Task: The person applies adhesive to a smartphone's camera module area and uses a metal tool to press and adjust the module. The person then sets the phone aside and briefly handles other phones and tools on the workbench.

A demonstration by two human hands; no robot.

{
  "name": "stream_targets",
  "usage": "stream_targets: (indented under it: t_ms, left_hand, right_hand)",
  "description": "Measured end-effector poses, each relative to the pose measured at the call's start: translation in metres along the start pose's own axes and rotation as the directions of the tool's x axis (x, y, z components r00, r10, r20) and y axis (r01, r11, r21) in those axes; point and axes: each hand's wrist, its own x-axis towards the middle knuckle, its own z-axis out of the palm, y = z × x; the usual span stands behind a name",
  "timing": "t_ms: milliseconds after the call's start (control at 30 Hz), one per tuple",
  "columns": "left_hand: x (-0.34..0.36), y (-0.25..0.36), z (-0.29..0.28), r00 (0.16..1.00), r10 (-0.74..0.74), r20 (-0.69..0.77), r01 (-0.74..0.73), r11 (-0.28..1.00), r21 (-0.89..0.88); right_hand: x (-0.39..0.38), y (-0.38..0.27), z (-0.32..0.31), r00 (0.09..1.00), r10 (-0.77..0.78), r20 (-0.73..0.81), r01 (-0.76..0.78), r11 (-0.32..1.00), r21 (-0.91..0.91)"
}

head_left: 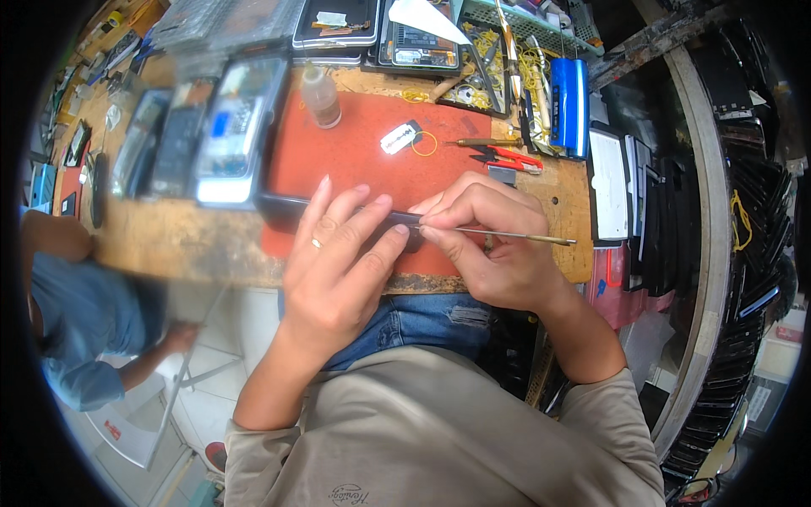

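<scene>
My left hand, a ring on one finger, steadies a dark flat slab that looks like a phone or tablet. Its fingers lie spread along the slab's edge, and the palm hides much of it. Between the thumb and fingers of my right hand is a thin metal rod-like tool. The tool's working tip meets the slab's edge close to my left fingertips, but the fingers hide the exact contact. Beneath both hands spreads a red-orange mat.
On the mat are a razor blade, a yellow rubber band and a clear bottle. Red-handled snips and a brass-coloured tool lie right. Boxed devices stand left. A blue-clothed person sits at far left.
</scene>
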Motion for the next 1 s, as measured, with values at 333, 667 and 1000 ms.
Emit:
stream_targets:
  t_ms: [333, 667, 1000]
  left_hand:
    - [0.003, 0.006, -0.003, 1.000, -0.015, 0.013, 0.015, 0.999, 0.030]
    - [0.003, 0.016, -0.005, 0.998, -0.046, 0.051, 0.043, 0.997, 0.071]
    - [0.001, 0.017, -0.002, 1.000, -0.014, 0.021, 0.012, 0.995, 0.096]
  right_hand:
    - [0.000, 0.001, 0.000, 1.000, -0.029, -0.003, 0.029, 1.000, 0.005]
    - [0.000, -0.001, -0.003, 0.999, -0.018, 0.038, 0.019, 0.999, -0.026]
    - [-0.001, -0.002, -0.004, 0.998, -0.007, 0.061, 0.010, 0.999, -0.043]
